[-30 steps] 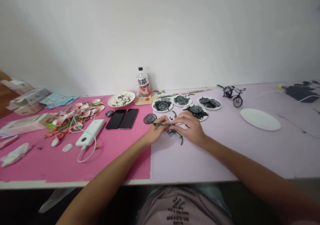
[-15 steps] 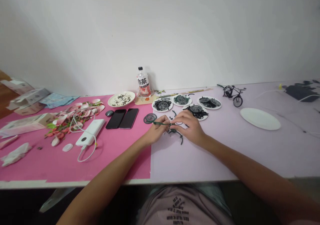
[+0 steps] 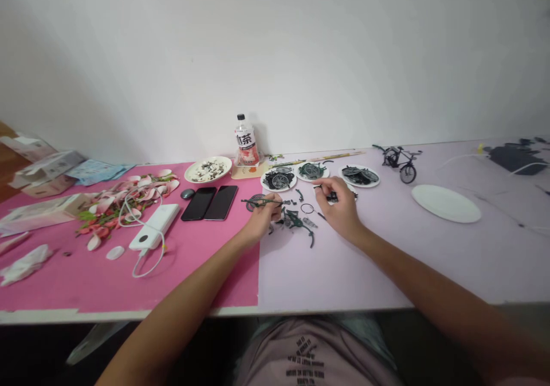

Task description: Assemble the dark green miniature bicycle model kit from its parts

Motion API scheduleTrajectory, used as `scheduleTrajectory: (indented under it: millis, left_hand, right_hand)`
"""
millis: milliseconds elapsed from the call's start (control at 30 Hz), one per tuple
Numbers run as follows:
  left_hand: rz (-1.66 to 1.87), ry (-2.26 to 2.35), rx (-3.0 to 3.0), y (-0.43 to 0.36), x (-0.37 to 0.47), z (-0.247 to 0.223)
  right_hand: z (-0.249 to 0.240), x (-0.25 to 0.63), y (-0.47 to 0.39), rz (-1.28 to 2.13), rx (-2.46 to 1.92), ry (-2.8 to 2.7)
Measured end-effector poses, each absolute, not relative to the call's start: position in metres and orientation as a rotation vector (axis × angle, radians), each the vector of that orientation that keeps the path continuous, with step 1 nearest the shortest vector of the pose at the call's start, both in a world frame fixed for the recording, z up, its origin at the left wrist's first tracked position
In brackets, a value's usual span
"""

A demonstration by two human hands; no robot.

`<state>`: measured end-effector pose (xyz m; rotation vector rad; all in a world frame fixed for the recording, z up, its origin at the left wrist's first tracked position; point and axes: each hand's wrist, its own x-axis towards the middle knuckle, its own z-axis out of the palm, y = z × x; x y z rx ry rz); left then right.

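Note:
My left hand (image 3: 263, 216) is closed in a pinch on a thin dark green plastic part (image 3: 250, 203); its far tip passes in front of the dark spoked wheels (image 3: 256, 196) on the pink cover. Between my hands lie loose dark green toy-bicycle parts (image 3: 296, 220), a thin ring (image 3: 307, 208) and a small grey part (image 3: 309, 223). My right hand (image 3: 342, 207) is closed, with a small dark part (image 3: 318, 186) sticking out at its fingertips; its exact kind is too small to make out. A plate of black parts behind that hand is mostly hidden.
White plates of wheels and dark parts (image 3: 278, 189) stand along the back, near a toy bicycle (image 3: 399, 162). To the right is a white oval plate (image 3: 447, 204). On the left are two phones (image 3: 221, 203), a white power bank (image 3: 154, 227), petals (image 3: 129, 197) and a bottle (image 3: 246, 140).
My hands were together over the parts and have come apart. The right one moved right and back with a small dark part. The left shifted slightly left, keeping the thin green part.

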<state>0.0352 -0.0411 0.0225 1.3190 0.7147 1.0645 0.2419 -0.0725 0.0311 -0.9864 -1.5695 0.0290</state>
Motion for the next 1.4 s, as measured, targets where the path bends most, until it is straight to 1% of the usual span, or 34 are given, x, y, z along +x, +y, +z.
scheduleTrajectory:
  millis: [267,533,667,900,1100,1400]
  left_hand:
    - [1.183,0.917,1.316,-0.039,0.034,0.026]
    - [1.188,0.920,1.270,-0.033,0.032,0.022]
    - [1.186,0.922,1.253,-0.032,0.033,0.022]
    - [1.162,0.931,1.221,-0.031,0.034,0.017]
    - [1.140,0.991,1.183,-0.029,0.035,0.016]
    - [1.154,0.983,1.159,-0.026,0.032,0.014]
  right_hand:
    - [0.022,0.247,-0.064,0.049,-1.017,-1.638]
    - [-0.002,0.238,-0.064,0.333,-0.982,-2.032]
    - [-0.007,0.234,-0.067,0.393,-1.014,-2.188]
    - [-0.009,0.235,-0.066,0.375,-1.075,-2.195]
    - [-0.007,0.232,-0.071,0.394,-0.979,-2.241]
    - [-0.004,0.229,-0.077,0.467,-0.953,-2.300]
